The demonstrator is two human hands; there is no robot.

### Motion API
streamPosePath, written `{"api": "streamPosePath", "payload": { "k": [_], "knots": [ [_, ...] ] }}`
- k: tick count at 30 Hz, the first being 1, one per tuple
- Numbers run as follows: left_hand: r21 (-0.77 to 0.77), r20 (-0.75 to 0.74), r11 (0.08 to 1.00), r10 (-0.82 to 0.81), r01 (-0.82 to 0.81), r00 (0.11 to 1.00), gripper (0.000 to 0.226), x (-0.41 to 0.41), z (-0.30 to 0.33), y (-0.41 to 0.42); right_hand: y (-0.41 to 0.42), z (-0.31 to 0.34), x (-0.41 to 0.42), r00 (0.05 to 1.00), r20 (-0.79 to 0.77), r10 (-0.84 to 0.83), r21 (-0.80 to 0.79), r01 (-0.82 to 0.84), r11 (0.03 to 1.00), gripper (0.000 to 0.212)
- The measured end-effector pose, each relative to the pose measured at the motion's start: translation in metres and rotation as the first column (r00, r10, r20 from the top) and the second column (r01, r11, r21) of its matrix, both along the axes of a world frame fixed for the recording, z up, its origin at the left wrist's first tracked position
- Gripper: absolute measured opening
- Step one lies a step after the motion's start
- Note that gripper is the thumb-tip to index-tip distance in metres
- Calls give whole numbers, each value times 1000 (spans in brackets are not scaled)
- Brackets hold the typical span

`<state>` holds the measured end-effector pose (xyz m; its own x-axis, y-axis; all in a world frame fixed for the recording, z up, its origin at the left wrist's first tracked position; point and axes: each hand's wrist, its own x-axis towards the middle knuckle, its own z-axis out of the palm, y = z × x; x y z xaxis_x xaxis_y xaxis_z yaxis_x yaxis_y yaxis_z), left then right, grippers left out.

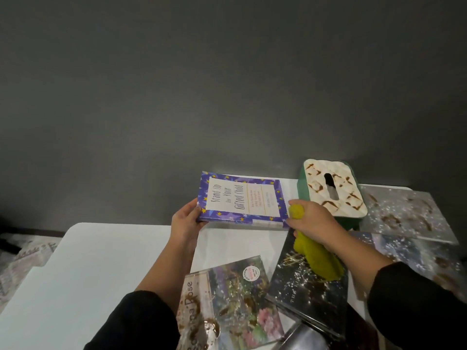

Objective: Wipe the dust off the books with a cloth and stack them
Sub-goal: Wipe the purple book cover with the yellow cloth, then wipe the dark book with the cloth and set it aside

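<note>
Currently at the wiping step, judged from the layout. Left hand (185,219) grips the left short edge of the purple star-bordered book (242,199), thumb over the cover, fingers curled beneath. Book held tilted at the far centre of the white table (101,248), long axis running left to right. Right hand (312,223) clenched around the yellow cloth (317,258), one wad bulging from the far end of the fist, the remainder hanging toward the near side. Cloth wad touching or just beside the book's right short edge; contact cannot be confirmed. Right hand nearer the unwiped cover, which extends leftward from the cloth. Likely next stroke: right to left along the long axis.

Other books, speckled and brown-smeared, not yet stacked: floral book (235,299) near centre, dark book (308,291) under the cloth, grey book (406,213) far right. Tissue box (333,189) just beyond the right hand.
</note>
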<state>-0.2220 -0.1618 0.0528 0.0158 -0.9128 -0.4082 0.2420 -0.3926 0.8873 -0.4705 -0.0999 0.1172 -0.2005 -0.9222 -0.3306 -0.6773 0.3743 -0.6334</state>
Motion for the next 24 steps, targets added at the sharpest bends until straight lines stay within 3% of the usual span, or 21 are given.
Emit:
{"api": "streamPosePath", "payload": {
  "k": [4,9,16,24],
  "knots": [
    [14,38,1000,4,-4,999,30,-3,-14,-5,7,2,0,999,39,-7,-36,9,999,48],
    [19,70,1000,9,-10,997,23,-11,-22,-4,16,-3,1,995,96,-19,-24,21,999,48],
    [35,207,998,-49,42,977,31,-13,-24,-19,21,-5,1,992,113,-55,-63,63,996,49],
    [75,208,995,56,-73,976,19,-22,-37,-27,25,-5,2,975,180,-132,-92,150,984,47]
  ]
}}
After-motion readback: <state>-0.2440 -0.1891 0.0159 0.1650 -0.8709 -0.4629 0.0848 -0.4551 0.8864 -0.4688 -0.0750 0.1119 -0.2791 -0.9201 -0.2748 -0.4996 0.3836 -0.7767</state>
